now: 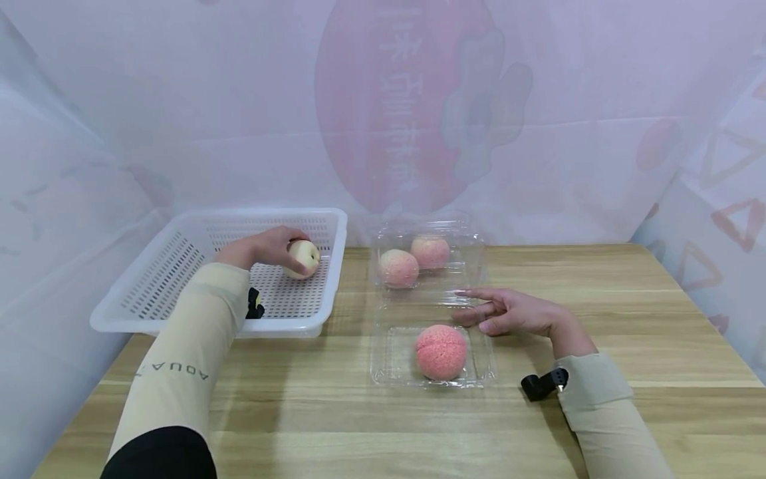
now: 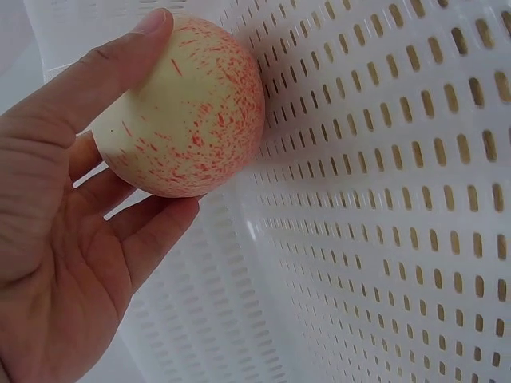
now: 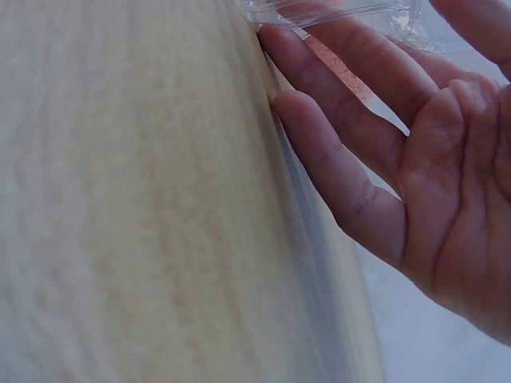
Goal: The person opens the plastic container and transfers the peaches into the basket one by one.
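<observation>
Inside the white slotted basket (image 1: 338,256), my left hand (image 1: 266,247) grips a pale yellow peach (image 1: 306,258). The left wrist view shows thumb and fingers around this peach (image 2: 192,120), red-speckled on one side, close to the slotted basket surface. A clear plastic clamshell box (image 1: 383,369) lies unfolded to the right. Two pale pink peaches (image 1: 399,269) sit in its far half, and a deeper pink peach (image 1: 441,352) in the near half. My right hand (image 1: 523,313) rests at the box's right edge, fingers extended and holding nothing; its fingertips (image 3: 275,40) meet the plastic.
The wooden table (image 1: 335,419) runs under everything. A white printed curtain (image 1: 239,133) rises behind the basket and the box, and further sheeting hangs on both sides. A small black device (image 1: 543,384) is at the right cuff.
</observation>
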A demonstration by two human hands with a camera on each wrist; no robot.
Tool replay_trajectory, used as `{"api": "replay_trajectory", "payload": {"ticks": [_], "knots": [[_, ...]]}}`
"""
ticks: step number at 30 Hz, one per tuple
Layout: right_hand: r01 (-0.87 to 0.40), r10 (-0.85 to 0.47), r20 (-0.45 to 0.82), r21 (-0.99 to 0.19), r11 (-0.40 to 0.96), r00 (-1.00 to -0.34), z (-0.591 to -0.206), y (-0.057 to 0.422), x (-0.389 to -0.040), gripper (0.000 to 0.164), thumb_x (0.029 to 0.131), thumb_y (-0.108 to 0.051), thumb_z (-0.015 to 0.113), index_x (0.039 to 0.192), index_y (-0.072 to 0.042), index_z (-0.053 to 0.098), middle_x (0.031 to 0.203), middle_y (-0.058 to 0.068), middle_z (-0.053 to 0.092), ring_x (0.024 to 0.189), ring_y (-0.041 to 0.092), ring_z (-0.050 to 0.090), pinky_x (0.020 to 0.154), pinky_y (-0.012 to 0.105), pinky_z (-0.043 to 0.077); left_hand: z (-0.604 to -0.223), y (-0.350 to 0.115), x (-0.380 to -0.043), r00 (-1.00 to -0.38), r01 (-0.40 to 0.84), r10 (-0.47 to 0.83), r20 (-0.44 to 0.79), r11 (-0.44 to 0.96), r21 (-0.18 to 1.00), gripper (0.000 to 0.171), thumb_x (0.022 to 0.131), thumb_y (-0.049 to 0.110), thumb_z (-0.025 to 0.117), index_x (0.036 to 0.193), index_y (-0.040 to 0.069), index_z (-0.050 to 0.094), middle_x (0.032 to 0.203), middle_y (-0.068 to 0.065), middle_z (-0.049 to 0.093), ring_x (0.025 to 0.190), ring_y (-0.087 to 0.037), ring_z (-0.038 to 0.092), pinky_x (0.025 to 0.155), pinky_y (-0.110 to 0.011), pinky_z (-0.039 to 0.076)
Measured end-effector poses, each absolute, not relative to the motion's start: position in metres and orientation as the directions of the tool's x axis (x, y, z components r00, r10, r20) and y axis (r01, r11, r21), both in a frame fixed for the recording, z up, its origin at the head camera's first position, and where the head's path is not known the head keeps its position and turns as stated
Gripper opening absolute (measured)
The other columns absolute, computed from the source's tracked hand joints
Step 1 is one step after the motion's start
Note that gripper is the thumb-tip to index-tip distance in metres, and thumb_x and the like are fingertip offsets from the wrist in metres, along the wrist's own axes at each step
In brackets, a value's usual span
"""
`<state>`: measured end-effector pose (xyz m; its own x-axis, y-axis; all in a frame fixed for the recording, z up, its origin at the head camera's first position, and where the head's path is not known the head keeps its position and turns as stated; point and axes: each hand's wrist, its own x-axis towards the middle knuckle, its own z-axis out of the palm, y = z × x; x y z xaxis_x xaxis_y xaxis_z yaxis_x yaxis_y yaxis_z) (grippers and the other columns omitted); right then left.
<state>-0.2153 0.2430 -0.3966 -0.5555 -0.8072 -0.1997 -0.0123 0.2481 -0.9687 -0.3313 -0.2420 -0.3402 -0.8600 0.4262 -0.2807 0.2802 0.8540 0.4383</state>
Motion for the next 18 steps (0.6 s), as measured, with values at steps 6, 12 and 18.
{"api": "replay_trajectory", "payload": {"ticks": [6, 12, 18], "knots": [[-0.014, -0.807, -0.200, -0.968, 0.250, -0.556, -0.398, 0.244, -0.217, 0.076, 0.098, 0.003, 0.054, 0.158, -0.003, 0.008, 0.152, 0.030, 0.038, 0.141, 0.034, 0.044, 0.095, 0.023, 0.052, -0.341, -0.242, -0.334, -0.860, 0.270, 0.419, -0.292, 0.859, 0.435, 0.066, 0.083, 0.030, 0.080, 0.138, 0.006, 0.053, 0.134, -0.016, 0.057, 0.119, -0.032, 0.052, 0.103, -0.054, 0.043], [-0.019, -0.809, -0.205, -0.966, 0.257, -0.551, -0.397, 0.242, -0.219, 0.076, 0.098, 0.001, 0.055, 0.159, -0.004, 0.009, 0.153, 0.029, 0.037, 0.141, 0.036, 0.042, 0.096, 0.023, 0.051, -0.338, -0.243, -0.331, -0.862, 0.224, 0.387, -0.329, 0.871, 0.438, 0.071, 0.084, 0.033, 0.078, 0.142, 0.005, 0.047, 0.141, -0.019, 0.051, 0.125, -0.036, 0.047, 0.108, -0.061, 0.038], [-0.012, -0.807, -0.210, -0.966, 0.260, -0.552, -0.398, 0.242, -0.221, 0.076, 0.098, 0.002, 0.054, 0.159, -0.005, 0.010, 0.153, 0.027, 0.039, 0.140, 0.029, 0.046, 0.094, 0.023, 0.052, -0.325, -0.245, -0.325, -0.851, 0.254, 0.410, -0.328, 0.868, 0.427, 0.072, 0.092, 0.038, 0.069, 0.147, 0.002, 0.041, 0.150, -0.024, 0.042, 0.137, -0.043, 0.041, 0.113, -0.064, 0.033]]}}
